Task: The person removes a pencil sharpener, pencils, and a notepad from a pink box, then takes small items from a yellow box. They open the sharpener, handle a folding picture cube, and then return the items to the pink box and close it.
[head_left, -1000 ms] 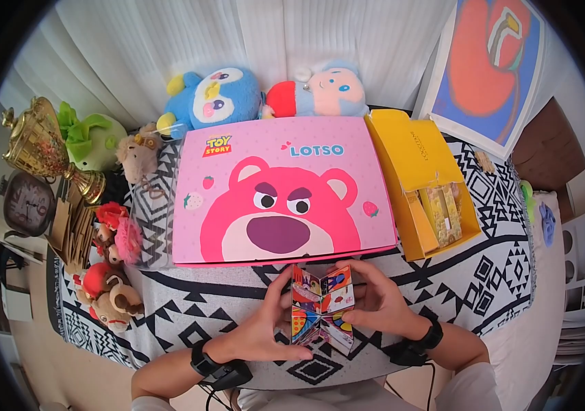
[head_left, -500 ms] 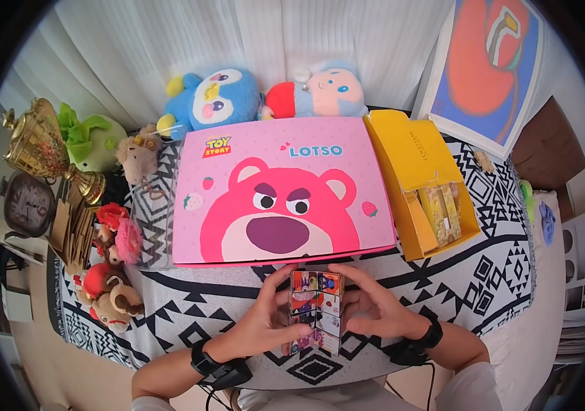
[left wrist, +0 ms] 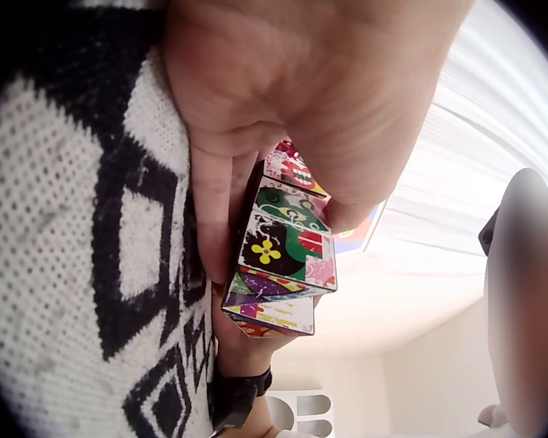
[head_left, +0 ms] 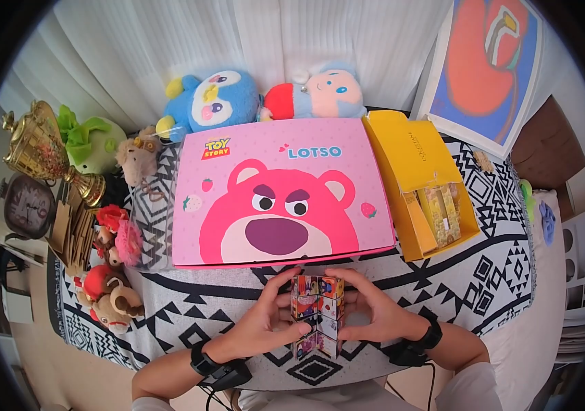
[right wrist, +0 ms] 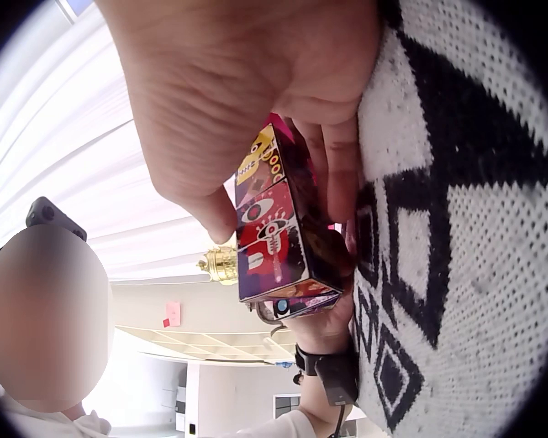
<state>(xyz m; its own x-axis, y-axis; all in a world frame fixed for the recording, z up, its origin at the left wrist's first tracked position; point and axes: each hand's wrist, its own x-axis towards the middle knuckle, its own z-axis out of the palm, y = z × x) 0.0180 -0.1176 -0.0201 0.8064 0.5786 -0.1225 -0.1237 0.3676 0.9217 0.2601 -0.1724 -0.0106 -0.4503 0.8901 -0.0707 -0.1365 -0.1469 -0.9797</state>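
As I watch remotely, the folding picture cube is held over the patterned cloth, opened into a V, the left hand clamped on one side and the right hand on the other. Just beyond it I see the pink Lotso box, with the yellow L'Occitane box beside it.

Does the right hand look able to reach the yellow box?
Probably yes: only patterned cloth shows between the right hand and the yellow box, though that hand may need to release the picture block first.
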